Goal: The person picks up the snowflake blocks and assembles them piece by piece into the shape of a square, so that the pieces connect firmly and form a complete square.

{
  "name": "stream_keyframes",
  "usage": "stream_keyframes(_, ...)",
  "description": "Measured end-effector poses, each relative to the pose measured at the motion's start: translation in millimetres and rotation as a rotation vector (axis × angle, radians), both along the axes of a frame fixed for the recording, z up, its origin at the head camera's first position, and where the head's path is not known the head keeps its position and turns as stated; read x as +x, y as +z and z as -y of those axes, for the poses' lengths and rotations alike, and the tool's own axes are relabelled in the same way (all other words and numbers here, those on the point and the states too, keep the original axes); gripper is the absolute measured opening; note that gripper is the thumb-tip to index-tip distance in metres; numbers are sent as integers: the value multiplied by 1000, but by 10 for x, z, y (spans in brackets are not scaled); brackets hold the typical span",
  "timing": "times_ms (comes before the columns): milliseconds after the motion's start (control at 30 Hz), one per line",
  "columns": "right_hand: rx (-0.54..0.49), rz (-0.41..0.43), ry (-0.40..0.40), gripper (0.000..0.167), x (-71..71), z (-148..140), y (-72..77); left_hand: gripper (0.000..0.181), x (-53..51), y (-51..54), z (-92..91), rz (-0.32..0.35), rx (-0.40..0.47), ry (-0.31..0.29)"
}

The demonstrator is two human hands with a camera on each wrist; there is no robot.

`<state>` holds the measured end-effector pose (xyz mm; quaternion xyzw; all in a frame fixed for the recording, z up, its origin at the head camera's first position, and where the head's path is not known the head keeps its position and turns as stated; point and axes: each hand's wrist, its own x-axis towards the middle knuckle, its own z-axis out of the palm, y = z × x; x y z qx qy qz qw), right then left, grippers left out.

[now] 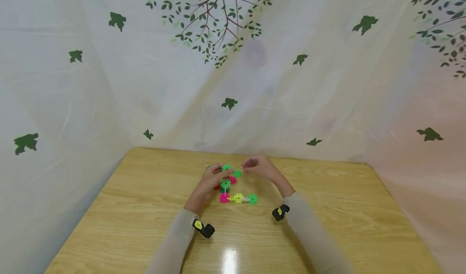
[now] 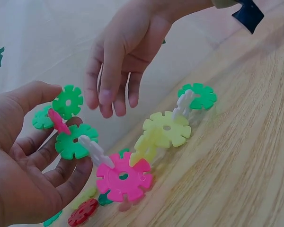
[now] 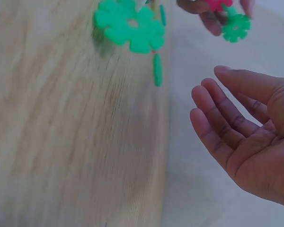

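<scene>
My left hand [image 1: 209,181] holds an L-shaped chain of notched plastic snowflake discs, its thumb and fingers around the upper end. In the left wrist view that end has a green disc [image 2: 64,146], a small pink disc [image 2: 58,122] set edgewise and further green ones. A white disc [image 2: 93,150] links down to the pink corner disc [image 2: 111,182]. From there the chain runs through yellow discs [image 2: 156,125] and another white one to a green end disc [image 2: 206,97]. My right hand [image 1: 260,167] is beside the upper end, fingers loosely bent, nothing in them.
Beneath the chain, in the left wrist view, lie a red disc [image 2: 81,213] and some green and yellow pieces, partly hidden. The wooden table [image 1: 327,225] meets a pale leaf-printed curtain [image 1: 182,104] at its back edge.
</scene>
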<state>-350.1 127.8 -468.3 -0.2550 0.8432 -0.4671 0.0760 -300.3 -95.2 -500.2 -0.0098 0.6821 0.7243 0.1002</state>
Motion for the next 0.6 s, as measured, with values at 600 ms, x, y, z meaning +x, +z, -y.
stream_keyframes(600,288,98,51,33,-210,254,-171,20,14,-32,-24,-21,28,7)
